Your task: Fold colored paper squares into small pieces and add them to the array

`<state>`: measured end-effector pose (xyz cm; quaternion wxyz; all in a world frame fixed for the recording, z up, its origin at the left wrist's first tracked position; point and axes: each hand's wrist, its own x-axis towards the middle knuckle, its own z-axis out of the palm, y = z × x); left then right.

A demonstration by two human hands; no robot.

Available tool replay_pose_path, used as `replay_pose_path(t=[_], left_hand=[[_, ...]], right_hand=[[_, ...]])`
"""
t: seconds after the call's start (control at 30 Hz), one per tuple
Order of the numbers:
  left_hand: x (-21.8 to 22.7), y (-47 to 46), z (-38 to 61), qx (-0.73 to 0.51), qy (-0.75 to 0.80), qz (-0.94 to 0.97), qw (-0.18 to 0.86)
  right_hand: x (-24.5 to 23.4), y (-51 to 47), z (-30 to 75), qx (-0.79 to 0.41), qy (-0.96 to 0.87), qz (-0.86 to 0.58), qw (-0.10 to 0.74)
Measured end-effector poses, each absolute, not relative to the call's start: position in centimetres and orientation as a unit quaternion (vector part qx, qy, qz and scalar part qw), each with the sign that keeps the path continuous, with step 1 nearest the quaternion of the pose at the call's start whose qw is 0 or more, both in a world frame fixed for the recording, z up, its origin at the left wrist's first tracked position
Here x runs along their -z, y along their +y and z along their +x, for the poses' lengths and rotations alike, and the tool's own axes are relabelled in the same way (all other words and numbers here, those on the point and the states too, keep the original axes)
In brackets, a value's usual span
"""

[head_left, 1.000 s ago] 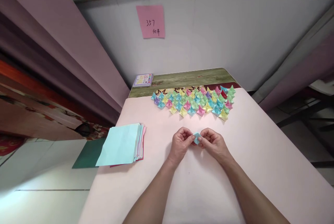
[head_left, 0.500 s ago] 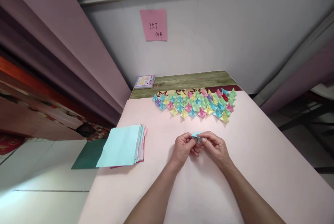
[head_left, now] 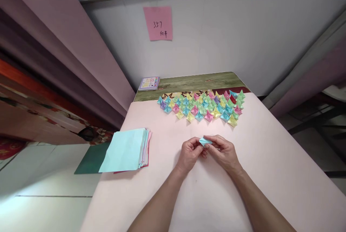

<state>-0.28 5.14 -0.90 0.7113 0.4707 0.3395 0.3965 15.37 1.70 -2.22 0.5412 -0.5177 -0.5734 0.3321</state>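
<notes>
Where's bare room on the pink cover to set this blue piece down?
Free: the pink cover right of the right hand; the gap between the paper stack and the left hand; the strip between the blue folded piece, pinched by both hands, and the rows of folded pieces. Crowded: the far edge, filled by those rows.

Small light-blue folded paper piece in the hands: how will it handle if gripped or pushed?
Probably very light: fingertips of the left hand and right hand alone hold the small light-blue folded paper piece. Likely crushable, being thin creased paper. Unlikely to roll: similar folded pieces rest on the pink table.
</notes>
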Motion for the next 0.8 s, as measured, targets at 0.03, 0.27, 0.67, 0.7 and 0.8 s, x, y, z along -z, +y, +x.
replay_pose_path(t=[0.03, 0.27, 0.67, 0.7, 0.8], left_hand=[[0.8, 5.1, -0.2, -0.399, 0.34, 0.473, 0.709], [1.1, 4.8, 0.1, -0.42, 0.414, 0.468, 0.658], [-0.1, 5.2, -1.0, -0.4, 0.425, 0.581, 0.568], [-0.1, 5.2, -1.0, -0.401, 0.427, 0.579, 0.568], [0.2, 5.2, -0.8, -0.402, 0.439, 0.536, 0.599]], right_hand=[[2.2, 1.7, 15.4, -0.322, -0.584, -0.519, 0.535], [1.6, 1.7, 15.2, -0.272, -0.589, -0.563, 0.512], [1.1, 1.3, 14.9, -0.268, -0.627, -0.56, 0.47], [1.1, 1.3, 14.9, -0.275, -0.625, -0.559, 0.471], [1.2, 1.4, 15.0, -0.294, -0.616, -0.564, 0.465]])
